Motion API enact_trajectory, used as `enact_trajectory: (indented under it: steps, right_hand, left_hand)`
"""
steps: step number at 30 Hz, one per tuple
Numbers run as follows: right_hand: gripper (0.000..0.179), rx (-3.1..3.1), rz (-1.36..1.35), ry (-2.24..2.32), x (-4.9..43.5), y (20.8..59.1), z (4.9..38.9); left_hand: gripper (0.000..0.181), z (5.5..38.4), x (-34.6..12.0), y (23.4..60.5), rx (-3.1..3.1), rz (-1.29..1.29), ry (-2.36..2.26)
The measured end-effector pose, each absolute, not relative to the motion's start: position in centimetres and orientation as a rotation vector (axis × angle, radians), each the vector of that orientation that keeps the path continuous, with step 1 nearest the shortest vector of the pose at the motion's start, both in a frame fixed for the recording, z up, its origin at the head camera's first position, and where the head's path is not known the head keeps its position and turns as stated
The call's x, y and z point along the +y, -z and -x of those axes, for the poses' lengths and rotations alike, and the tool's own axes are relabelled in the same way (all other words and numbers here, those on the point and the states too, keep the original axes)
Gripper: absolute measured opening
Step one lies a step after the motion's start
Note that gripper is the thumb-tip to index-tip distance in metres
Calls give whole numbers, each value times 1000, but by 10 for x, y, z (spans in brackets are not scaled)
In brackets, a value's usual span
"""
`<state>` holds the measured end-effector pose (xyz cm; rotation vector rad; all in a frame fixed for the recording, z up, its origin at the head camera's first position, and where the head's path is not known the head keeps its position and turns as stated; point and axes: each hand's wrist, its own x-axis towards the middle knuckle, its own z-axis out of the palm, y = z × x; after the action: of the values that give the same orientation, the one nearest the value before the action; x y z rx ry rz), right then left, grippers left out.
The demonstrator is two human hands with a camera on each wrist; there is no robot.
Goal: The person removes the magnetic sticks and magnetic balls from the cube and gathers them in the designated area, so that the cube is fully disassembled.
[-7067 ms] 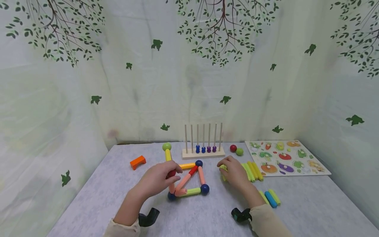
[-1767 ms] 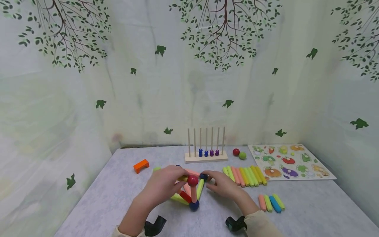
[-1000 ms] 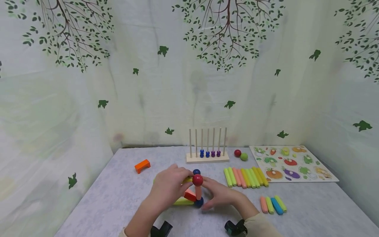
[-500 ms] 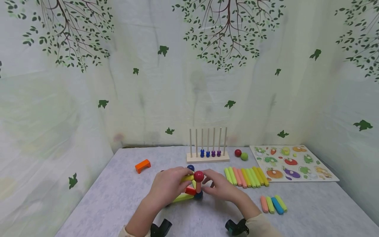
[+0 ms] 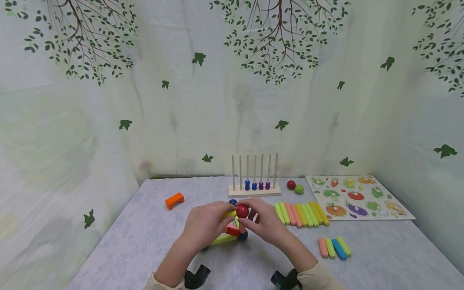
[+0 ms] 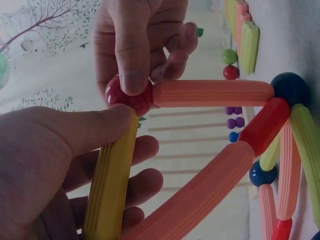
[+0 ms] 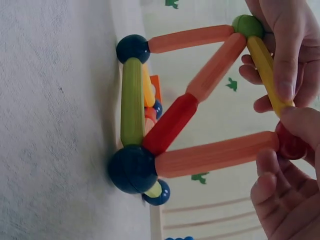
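Observation:
A frame of ribbed sticks and balls stands on the table between both hands. My left hand [image 5: 204,221] grips its yellow stick [image 6: 110,180], which spans the top from a green ball [image 7: 247,26] to a red ball [image 7: 290,142]. With thumb and fingers my right hand [image 5: 266,221] pinches that red ball. Below it a pink stick [image 7: 217,155] runs down to a dark blue ball [image 7: 132,169] at table level. A red stick [image 7: 172,125] and another pink stick [image 7: 217,65] form a diagonal up to the green ball. In the head view the left hand hides much of the frame.
An orange block [image 5: 175,200] lies at left. Behind the hands stands a pegged bead rack [image 5: 254,191]; a loose red ball [image 5: 291,185] and green ball [image 5: 299,189] lie beside it. To the right are a stick row [image 5: 302,214], several shorter sticks [image 5: 340,248] and a vegetable board [image 5: 357,198].
Since seven seconds ago the frame has been turned, and the right hand has left the stick row for it. In the last half second the right hand has moved in and pinched the red ball.

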<state>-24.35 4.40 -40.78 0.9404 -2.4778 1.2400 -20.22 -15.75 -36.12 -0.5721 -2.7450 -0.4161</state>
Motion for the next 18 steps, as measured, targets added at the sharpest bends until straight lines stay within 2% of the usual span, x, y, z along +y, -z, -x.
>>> enact_trajectory:
  steps: [18]
  right_hand:
    - [32,-2547,-860,-1911,39,410,241]
  left_hand:
    - [24,203,-159,362,-2735,568,425]
